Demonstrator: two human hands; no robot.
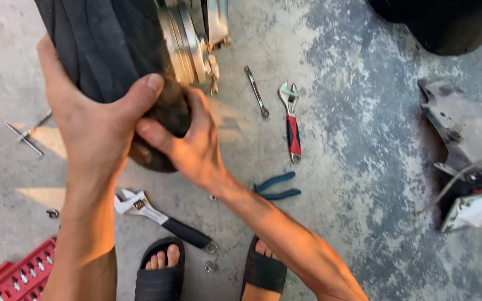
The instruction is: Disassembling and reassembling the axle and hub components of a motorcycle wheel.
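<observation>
Both hands clamp the black tyre [107, 50] raised over the concrete floor [364, 167], left hand [93, 125] wrapped over its edge, thumb pressing down, right hand [188, 142] cupping underneath beside the metal hub [188, 42], apparently bracing it, with wrenches and pliers [277, 187] scattered within reach

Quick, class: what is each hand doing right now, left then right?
Left hand: closed, gripping the black tyre.
Right hand: closed, gripping the same tyre's lower edge.
</observation>
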